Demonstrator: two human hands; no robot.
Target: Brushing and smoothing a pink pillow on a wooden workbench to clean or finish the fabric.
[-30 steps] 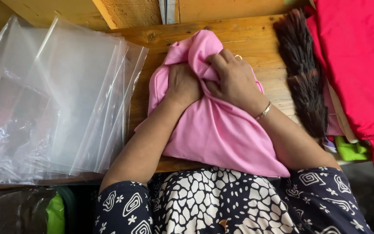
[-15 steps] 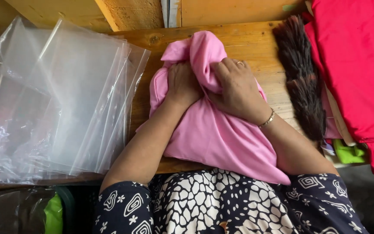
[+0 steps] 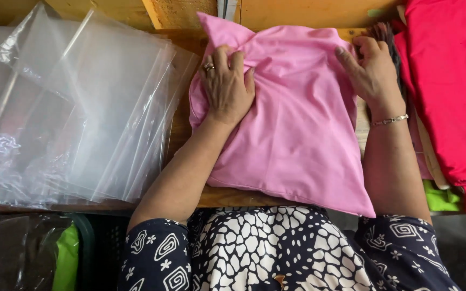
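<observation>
A folded pink cloth (image 3: 297, 129) lies spread on the wooden table (image 3: 227, 196) in front of me. My left hand (image 3: 226, 86) lies palm down on the cloth's upper left part, fingers a little bent into a crease, a ring on one finger. My right hand (image 3: 370, 67) rests at the cloth's upper right edge, fingers curled over it, a thin bracelet at the wrist. Both forearms reach up from my patterned dark dress (image 3: 281, 250).
A loose stack of clear plastic bags (image 3: 71, 113) covers the table's left half. Folded red cloth (image 3: 449, 91) lies at the right, with green cloth (image 3: 442, 196) under it. A dark brush (image 3: 386, 35) shows behind my right hand. A green item (image 3: 66, 258) sits below left.
The bunched pink cloth has been spread out flat and wider. My hands have moved apart, the left to the upper left, the right to the upper right edge over the brush.
</observation>
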